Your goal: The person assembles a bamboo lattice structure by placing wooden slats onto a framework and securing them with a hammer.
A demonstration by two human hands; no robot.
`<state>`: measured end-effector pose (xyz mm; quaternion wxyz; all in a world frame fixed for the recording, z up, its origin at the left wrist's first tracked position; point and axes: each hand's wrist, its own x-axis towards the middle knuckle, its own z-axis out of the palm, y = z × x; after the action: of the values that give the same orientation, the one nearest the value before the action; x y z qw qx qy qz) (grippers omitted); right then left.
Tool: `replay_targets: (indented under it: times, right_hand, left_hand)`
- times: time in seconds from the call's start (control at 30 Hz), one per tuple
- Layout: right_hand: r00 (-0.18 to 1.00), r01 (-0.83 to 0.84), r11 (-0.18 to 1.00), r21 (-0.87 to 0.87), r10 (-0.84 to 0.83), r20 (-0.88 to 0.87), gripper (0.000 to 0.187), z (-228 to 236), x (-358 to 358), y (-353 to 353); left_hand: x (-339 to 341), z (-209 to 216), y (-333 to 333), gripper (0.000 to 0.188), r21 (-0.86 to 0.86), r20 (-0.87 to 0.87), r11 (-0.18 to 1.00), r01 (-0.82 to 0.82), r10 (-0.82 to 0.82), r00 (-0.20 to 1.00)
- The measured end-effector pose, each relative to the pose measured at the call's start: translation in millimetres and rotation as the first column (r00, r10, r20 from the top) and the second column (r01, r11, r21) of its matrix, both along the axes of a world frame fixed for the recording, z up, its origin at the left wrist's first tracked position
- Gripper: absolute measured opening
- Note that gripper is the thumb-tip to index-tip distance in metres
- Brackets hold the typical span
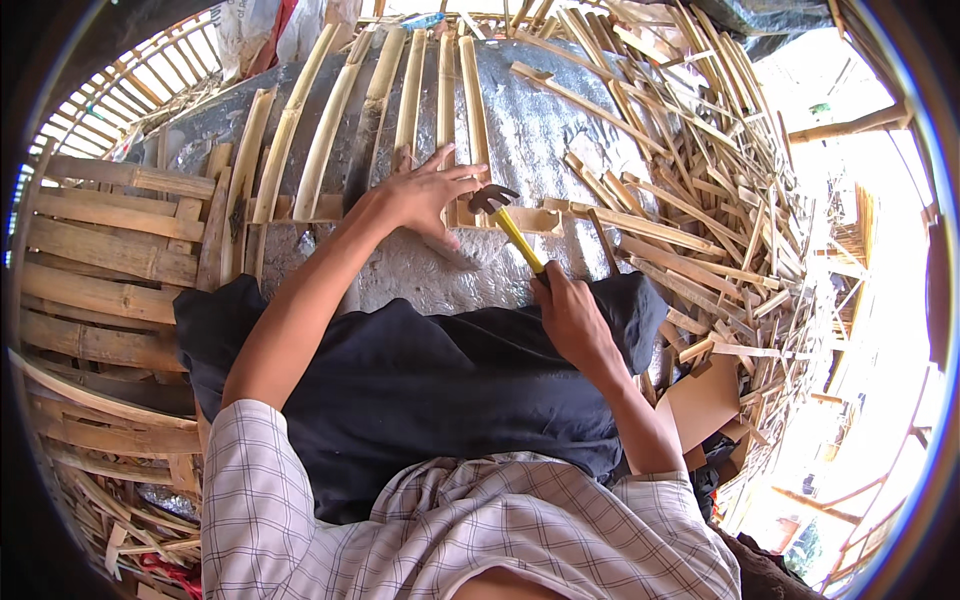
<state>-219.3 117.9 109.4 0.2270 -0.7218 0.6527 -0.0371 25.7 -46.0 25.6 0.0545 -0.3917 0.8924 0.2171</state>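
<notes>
My right hand (575, 325) is closed round the dark grip of a claw hammer (519, 240) with a yellow shaft. The hammer's head lies over the lower end of a split bamboo slat (472, 100), just beside my left hand's fingertips. My left hand (425, 198) is spread open across the lower ends of the slats. Several pale bamboo slats run side by side away from me, their near ends at a bamboo crosspiece (535, 218). Whether a nail stands under the hammer or my fingers cannot be made out.
A silvery sheet (540, 120) lies beneath the slats. Loose bamboo strips (720, 200) are heaped on the right, above a piece of cardboard (700, 400). Finished-looking slatted bamboo panels (110, 250) stand on the left. Dark cloth (450, 370) covers my lap.
</notes>
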Motion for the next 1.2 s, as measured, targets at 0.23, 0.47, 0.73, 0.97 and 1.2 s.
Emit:
replay_targets:
  times: [0.23,0.47,0.73,0.97,1.2]
  right_hand:
    - [0.993,0.106,0.987,-0.123,-0.100,0.055,0.017,-4,13,11]
    - [0.960,0.187,0.982,-0.034,-0.175,0.219,0.020,0,12,14]
    - [0.962,0.124,0.989,-0.083,-0.099,0.256,0.021,1,22,12]
    - [0.980,0.123,0.991,0.044,-0.129,0.152,0.021,-5,11,24]
    - [0.959,0.152,0.984,-0.092,-0.124,0.254,0.021,-34,13,28]
  left_hand:
    - [3,-25,3,0.116,-0.044,-0.117,0.999,-0.012,0.007,0.993]
    - [2,-27,9,0.106,-0.094,-0.194,0.994,-0.049,0.030,0.981]
    - [9,-13,-2,0.108,-0.007,-0.188,0.997,-0.075,0.072,0.979]
    - [-11,-2,2,0.110,0.046,-0.053,0.997,-0.056,0.059,0.997]
    - [-5,-1,-1,0.126,0.079,-0.127,0.997,-0.021,0.031,0.991]
